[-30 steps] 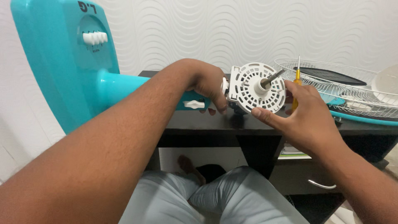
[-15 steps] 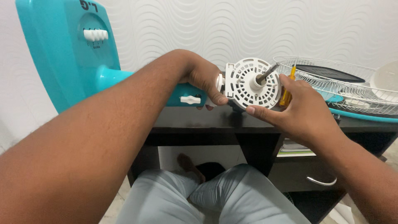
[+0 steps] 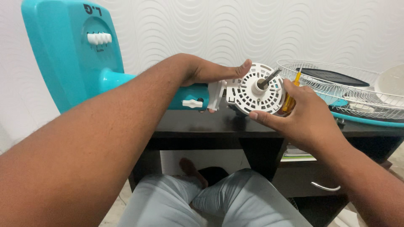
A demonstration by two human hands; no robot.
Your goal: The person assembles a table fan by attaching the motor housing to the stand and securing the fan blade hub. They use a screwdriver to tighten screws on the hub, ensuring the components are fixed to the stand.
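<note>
Between the two hands, the white motor cover (image 3: 254, 89) was pinched by the left hand (image 3: 206, 71) at its top and cupped, screwdriver (image 3: 290, 98) gripped alongside, by the right hand (image 3: 305, 115), shaft (image 3: 268, 79) angled up-right.

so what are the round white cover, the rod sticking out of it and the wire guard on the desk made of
Round white cover: looks like moulded plastic, matt, with crisp cut-out slots.
Rod: probably metal, grey with a dull shine.
Wire guard: thin wires, likely metal with a white coating; the look leaves that open.
</note>
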